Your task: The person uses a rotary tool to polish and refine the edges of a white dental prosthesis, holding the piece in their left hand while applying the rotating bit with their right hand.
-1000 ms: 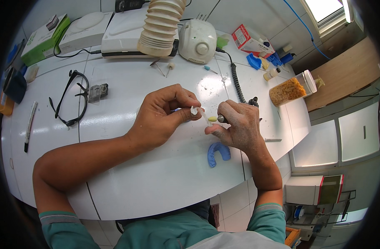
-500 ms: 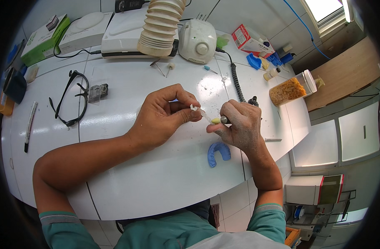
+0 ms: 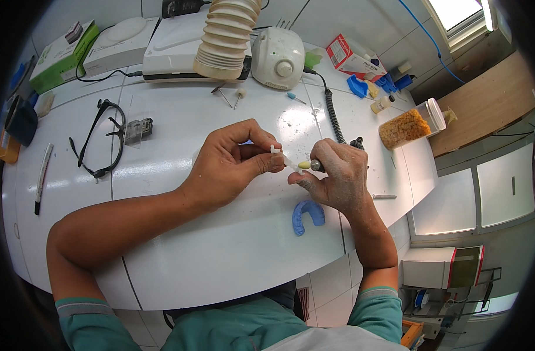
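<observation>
Between the thumb and fingers of my left hand (image 3: 226, 167) is a small whitish, see-through curved dental piece (image 3: 275, 150). My fingers hide part of it. My right hand (image 3: 342, 175), dusted with white powder, is closed around a rotary handpiece (image 3: 317, 166). Its pale yellow pointed grinding tip (image 3: 303, 165) lies at the lower end of the dental piece, apparently touching it. The right thumb is stretched out below that end. On the table just below my hands rests a blue horseshoe-shaped dental model (image 3: 298, 221).
Behind my hands stand a white control box (image 3: 278, 58) with a coiled cord (image 3: 333, 111) and a ribbed hose (image 3: 223, 41). Loose burs (image 3: 238, 98) lie nearby. Black glasses (image 3: 120, 146) and a marker (image 3: 43, 178) are at left; a jar of orange granules (image 3: 410, 124) at right.
The dental piece has tilted slightly in my left fingers. The yellow tip has shifted up a little against it, and my right thumb has moved slightly left.
</observation>
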